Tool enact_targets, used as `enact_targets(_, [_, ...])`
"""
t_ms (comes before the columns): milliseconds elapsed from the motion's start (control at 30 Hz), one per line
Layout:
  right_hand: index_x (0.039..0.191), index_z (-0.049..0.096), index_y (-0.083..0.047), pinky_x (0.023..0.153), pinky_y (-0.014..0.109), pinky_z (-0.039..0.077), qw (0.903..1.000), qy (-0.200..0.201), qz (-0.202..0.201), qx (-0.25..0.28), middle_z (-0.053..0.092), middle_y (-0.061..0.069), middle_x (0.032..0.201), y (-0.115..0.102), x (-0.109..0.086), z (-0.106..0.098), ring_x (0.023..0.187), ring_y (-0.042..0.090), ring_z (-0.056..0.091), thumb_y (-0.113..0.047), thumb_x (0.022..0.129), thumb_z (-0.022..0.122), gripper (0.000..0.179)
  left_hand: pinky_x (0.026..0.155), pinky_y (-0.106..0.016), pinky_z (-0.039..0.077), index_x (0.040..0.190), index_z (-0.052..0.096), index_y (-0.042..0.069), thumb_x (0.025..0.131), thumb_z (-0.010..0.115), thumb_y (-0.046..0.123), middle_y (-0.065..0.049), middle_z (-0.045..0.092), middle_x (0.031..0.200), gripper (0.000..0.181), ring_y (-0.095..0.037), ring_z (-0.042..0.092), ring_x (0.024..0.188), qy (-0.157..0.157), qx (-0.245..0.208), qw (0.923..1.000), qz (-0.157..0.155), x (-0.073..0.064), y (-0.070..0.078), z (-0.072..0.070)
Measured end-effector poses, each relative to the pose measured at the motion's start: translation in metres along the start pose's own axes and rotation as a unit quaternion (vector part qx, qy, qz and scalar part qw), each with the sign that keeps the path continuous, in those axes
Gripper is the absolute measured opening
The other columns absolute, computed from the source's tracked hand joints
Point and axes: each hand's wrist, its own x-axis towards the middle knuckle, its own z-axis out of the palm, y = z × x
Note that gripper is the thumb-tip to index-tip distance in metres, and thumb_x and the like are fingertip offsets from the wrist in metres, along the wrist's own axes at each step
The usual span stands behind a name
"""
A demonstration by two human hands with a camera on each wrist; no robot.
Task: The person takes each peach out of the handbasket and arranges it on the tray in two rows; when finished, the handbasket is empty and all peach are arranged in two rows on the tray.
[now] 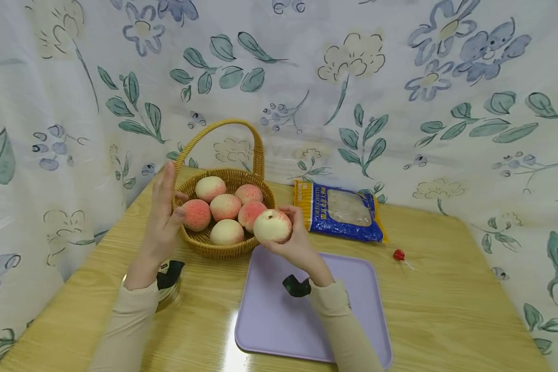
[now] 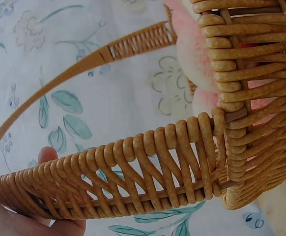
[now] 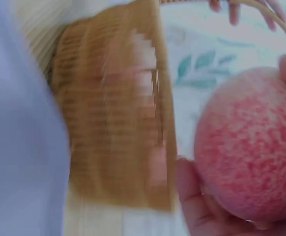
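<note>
One round, cream-and-red speckled peach point(image 1: 270, 227) sits in my right hand point(image 1: 298, 244), fingers and thumb curved about it, opened only as wide as the fruit. I have it raised off the table point(image 1: 446, 299), near the right side of the round, golden woven-wicker basket point(image 1: 216, 251). My left hand point(image 1: 160, 227) is spread, fingers mostly straight, by the left side of the arched wicker handle point(image 1: 214, 126); how firmly it bears there I cannot tell. I judge a light, cupped hold best here, the peach passing free of the basket, the handle steadied against tipping. Six similar peaches point(image 1: 225, 206) lie inside. The basket stands toward the table's back left corner; nearer the front edge lies the flat lilac rectangular tray point(image 1: 269, 325), and near the back edge the blue-and-yellow plastic pasta packet point(image 1: 344, 212).
</note>
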Motion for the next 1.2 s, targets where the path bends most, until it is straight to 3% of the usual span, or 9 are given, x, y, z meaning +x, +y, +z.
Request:
enact_targets(133, [0.133,0.037,-0.005,0.093,0.043,0.05,0.9973,-0.008,-0.016,-0.071,0.047,0.017,0.135,0.012,-0.018,-0.019,0.117,0.031,0.053,-0.001,0.072,0.081,0.075,0.09,-0.017,0.033,0.156,0.013,0.006,0.1,0.035,0.056,-0.011,0.013,0.161,0.078,-0.003,0.037,0.117,-0.005,0.003,1.0,0.002,0.0,0.001,-0.003])
enact_targets(300, [0.133,0.048,-0.002,0.091,0.044,0.05,0.9829,-0.04,-0.046,-0.174,0.052,0.018,0.13,0.015,-0.024,-0.03,0.112,0.03,0.055,-0.005,0.07,0.082,0.071,0.09,-0.017,0.034,0.155,0.012,0.006,0.099,0.035,0.057,-0.013,0.011,0.162,0.08,-0.004,0.037,0.12,-0.005,0.001,1.0,0.005,0.0,0.001,-0.002])
enact_targets(567, [0.134,0.049,-0.003,0.098,0.046,0.046,0.972,-0.086,-0.019,-0.218,0.055,0.018,0.132,0.02,-0.019,-0.026,0.116,0.03,0.055,-0.003,0.071,0.078,0.069,0.09,-0.019,0.035,0.155,0.012,0.005,0.099,0.035,0.058,-0.013,0.011,0.162,0.081,-0.006,0.039,0.118,-0.005,0.004,1.0,-0.004,-0.001,0.001,-0.001])
enact_targets(733, [0.129,0.055,-0.006,0.105,0.046,0.042,0.9718,-0.116,-0.01,-0.205,0.057,0.013,0.131,0.024,-0.015,-0.017,0.123,0.028,0.053,-0.006,0.076,0.075,0.057,0.089,-0.02,0.035,0.154,0.011,0.004,0.099,0.036,0.057,-0.012,0.012,0.162,0.081,-0.009,0.043,0.106,-0.007,0.004,0.9999,-0.008,-0.002,0.001,-0.002])
enact_targets(867, [0.13,0.054,-0.008,0.103,0.047,0.044,0.9795,-0.12,-0.002,-0.162,0.056,0.013,0.134,0.03,-0.014,-0.013,0.125,0.032,0.053,-0.004,0.078,0.073,0.056,0.089,-0.019,0.035,0.154,0.011,0.003,0.1,0.036,0.055,-0.013,0.012,0.162,0.079,-0.008,0.044,0.106,-0.005,0.005,0.9999,-0.011,-0.003,0.001,-0.002])
enact_targets(1033, [0.129,0.049,-0.006,0.098,0.043,0.049,0.9872,-0.128,0.037,-0.088,0.051,0.016,0.138,0.042,-0.012,-0.018,0.128,0.038,0.05,-0.004,0.082,0.073,0.053,0.088,-0.019,0.035,0.154,0.01,0.003,0.1,0.036,0.054,-0.016,0.011,0.162,0.078,-0.008,0.043,0.107,-0.008,0.008,0.9999,-0.013,-0.003,0.002,-0.002])
enact_targets(1200, [0.13,0.052,-0.005,0.099,0.042,0.049,0.9871,-0.135,0.034,-0.078,0.053,0.016,0.136,0.041,-0.012,-0.021,0.127,0.038,0.05,0.004,0.08,0.072,0.055,0.089,-0.019,0.035,0.154,0.011,0.003,0.1,0.035,0.055,-0.014,0.011,0.162,0.079,-0.009,0.042,0.11,-0.011,0.017,0.9997,-0.015,-0.001,0.003,-0.002])
